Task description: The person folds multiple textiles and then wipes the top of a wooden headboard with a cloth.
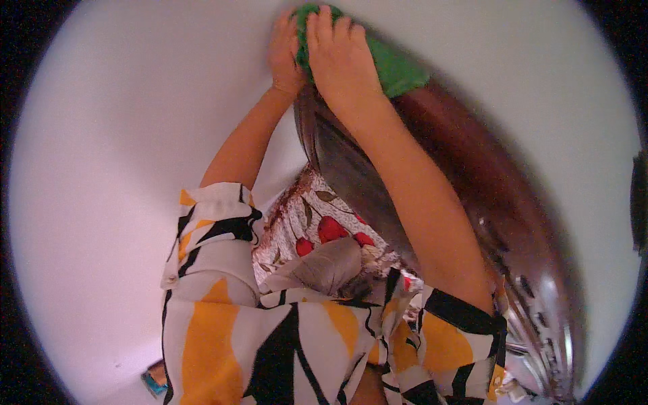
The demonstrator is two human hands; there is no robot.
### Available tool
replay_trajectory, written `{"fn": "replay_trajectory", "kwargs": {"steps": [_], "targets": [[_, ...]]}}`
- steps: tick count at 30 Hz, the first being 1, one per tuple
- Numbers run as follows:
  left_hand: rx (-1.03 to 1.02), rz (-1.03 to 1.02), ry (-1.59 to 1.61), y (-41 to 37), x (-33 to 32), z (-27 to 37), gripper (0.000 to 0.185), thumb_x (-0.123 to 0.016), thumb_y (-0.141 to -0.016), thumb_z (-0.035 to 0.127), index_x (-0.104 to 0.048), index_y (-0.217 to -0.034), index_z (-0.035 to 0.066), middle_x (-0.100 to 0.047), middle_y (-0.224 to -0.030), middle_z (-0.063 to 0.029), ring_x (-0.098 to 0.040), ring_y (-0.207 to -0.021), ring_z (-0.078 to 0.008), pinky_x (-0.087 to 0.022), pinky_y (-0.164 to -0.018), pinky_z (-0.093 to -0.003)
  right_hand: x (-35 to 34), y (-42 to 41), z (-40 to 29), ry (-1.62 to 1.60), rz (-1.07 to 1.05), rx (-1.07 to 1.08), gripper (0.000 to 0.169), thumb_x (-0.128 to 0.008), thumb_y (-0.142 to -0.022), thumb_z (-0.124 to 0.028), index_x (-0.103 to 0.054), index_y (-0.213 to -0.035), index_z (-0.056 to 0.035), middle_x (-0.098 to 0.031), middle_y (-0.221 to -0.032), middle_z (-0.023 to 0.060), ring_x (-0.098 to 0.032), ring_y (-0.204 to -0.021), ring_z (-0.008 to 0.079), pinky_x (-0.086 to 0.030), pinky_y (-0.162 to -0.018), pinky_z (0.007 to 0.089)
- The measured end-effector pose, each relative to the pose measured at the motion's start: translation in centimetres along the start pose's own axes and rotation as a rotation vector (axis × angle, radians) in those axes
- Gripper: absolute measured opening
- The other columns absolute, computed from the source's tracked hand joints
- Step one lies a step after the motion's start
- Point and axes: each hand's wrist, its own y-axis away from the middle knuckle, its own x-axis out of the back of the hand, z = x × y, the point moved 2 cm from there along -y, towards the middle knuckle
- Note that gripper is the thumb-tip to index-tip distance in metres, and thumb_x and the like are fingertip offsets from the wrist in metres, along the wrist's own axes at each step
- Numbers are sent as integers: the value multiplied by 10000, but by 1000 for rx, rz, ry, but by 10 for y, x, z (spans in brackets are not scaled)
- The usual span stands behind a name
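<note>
At the top centre, a green cloth lies over the far end of a dark brown, glossy wooden headboard or similar furniture panel. My right hand presses flat on the cloth, with its fingers pointing to the top of the view. Just left of it, my left hand rests against the cloth's bunched edge, at the panel's corner by the pale wall. Whether its fingers grip the cloth is not clear.
Pale walls rise on both sides of the panel. Below my arms lies a patterned fabric with red shapes. Shiny carved or slatted parts stand at lower right. A small blue and brown object is at lower left.
</note>
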Motion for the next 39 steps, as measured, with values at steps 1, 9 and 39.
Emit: {"fn": "replay_trajectory", "kwargs": {"steps": [1,9,39], "targets": [[-49,38,-21,2,2,-4,407,-466,-897,218,-443,-1238,-3,-459,-1290,-174,-444,-1179,-337,-339,-993,-406,5,2,-1,13,28,27,497,-448,-851,-208,-396,-1303,-8,-377,-1352,184,-447,-1111,356,-340,-909,467],[71,51,236,32,7,46,441,-373,-943,189,-348,-1317,-44,-280,-1410,-200,-340,-1266,-336,-308,-1022,-364,-17,114,-23,-341,27,0,422,-433,-824,-150,-480,-1220,-14,-490,-1258,100,-456,-1153,244,-322,-993,366],[507,164,593,73,58,46,405,-469,-776,-69,-472,-1167,36,-469,-1115,-181,-460,-1056,-348,-367,-913,-399,36,131,-82,148,-456,-208,450,-583,-753,-96,-504,-1196,-77,-497,-1195,111,-516,-1072,279,-453,-845,415]]}}
